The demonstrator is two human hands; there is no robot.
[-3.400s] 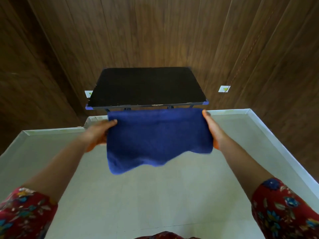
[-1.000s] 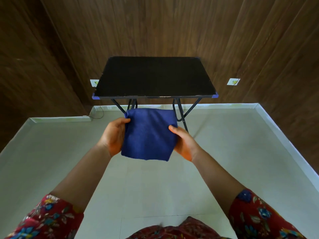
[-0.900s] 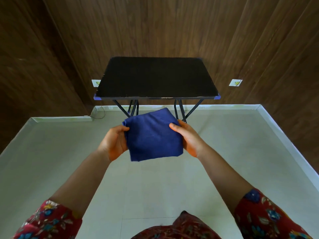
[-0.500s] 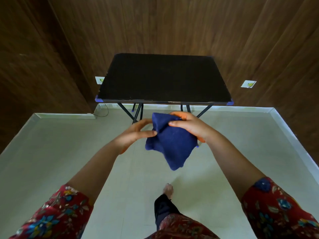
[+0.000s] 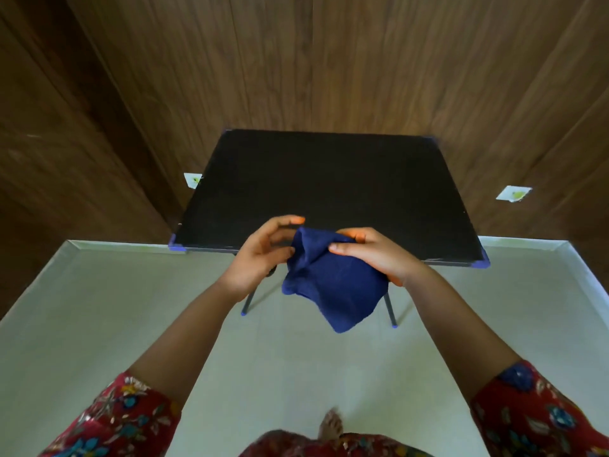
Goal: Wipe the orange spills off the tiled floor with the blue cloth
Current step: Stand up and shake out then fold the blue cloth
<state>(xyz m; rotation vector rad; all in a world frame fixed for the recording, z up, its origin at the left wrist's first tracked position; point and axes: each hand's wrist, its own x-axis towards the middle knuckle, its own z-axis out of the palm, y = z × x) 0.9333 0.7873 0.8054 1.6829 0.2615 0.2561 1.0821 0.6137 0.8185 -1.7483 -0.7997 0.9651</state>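
Gone is the neat flat fold of a moment ago: the blue cloth point(image 5: 333, 285) is bunched into a wad now, and the view has closed in on the black tabletop point(image 5: 329, 179). Right hand point(image 5: 375, 257) has it firmly, fingers point(image 5: 350, 233) curled over the top, thumb pinching the front, one corner dangling in mid-air at the tabletop's near edge, well above the floor. Left hand point(image 5: 260, 258) sits at the wad's left side, half bent, top finger stretched out. It touches the fabric, though whether it actually pinches I cannot tell. So this looks like readying the cloth, with no wiping yet. Next call: find the orange spills, none in sight here, and get down low to the tiled floor point(image 5: 99, 324), pale and glossy with a white raised border. Dark wood-panelled wall point(image 5: 329, 61) behind, and a bare foot point(image 5: 331, 425) at the bottom edge.
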